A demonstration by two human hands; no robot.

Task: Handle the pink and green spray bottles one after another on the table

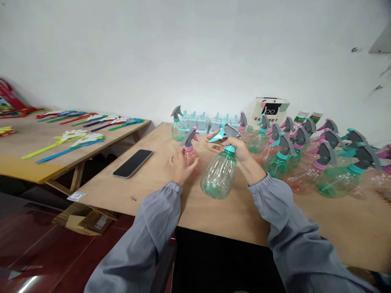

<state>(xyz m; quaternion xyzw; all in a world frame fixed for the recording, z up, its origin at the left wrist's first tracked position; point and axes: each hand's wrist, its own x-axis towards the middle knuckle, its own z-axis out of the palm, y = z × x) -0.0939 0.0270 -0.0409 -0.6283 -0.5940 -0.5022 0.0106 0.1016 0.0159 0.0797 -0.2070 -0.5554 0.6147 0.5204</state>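
Observation:
My left hand [180, 167] is wrapped round a pink spray bottle [190, 154] with a grey and pink trigger head, upright at the table's middle. In my right hand [240, 150] is a green spray bottle [218, 175], gripped at its neck under the grey and turquoise head. Its clear ribbed body tilts, with the base toward me and to the left. The right fingers are partly hidden behind the head. Behind my left hand stands another green spray bottle [177, 129].
Several pink and green spray bottles [328, 181] crowd the right side. A box [267, 112] and light-blue moulds [195, 121] stand by the wall. A phone [132, 163] lies at left. On the other table [18, 150] are several flower-shaped sticks [70, 142].

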